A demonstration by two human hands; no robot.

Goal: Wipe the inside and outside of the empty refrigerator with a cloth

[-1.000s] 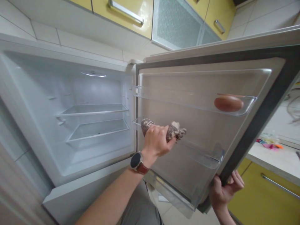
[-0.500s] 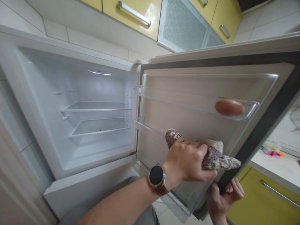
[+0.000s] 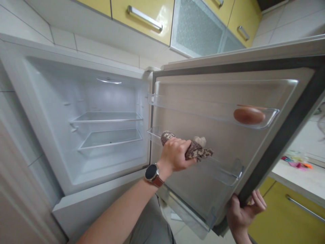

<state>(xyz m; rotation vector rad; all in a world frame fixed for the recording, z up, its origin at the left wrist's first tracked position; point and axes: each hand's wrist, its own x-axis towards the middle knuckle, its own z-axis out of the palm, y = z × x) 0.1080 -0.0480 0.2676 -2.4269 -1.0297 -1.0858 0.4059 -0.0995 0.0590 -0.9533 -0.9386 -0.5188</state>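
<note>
My left hand [image 3: 175, 152], with a watch [image 3: 151, 172] on its wrist, is closed around a bunched brown and cream patterned cloth [image 3: 199, 151]. It holds the cloth at the middle door shelf [image 3: 223, 173], against the inner side of the open fridge door [image 3: 193, 88]; the palm side is hidden. At the lower right, my right hand [image 3: 245, 211] grips the door's edge, thumb on the inner side and fingers curled round the outside. A brown, egg-shaped object [image 3: 249, 115] lies in the upper door shelf [image 3: 190, 110].
To the left stands the fridge compartment [image 3: 109, 98] with two glass shelves [image 3: 109, 117]. Yellow cabinets [image 3: 142, 17] hang overhead. A counter [image 3: 297, 178] with small colourful items [image 3: 299, 165] is at the right. My knee [image 3: 152, 220] is below the door.
My left hand has moved the cloth left and slightly up along the door, uncovering the middle shelf's right end. My right hand keeps its grip on the door edge.
</note>
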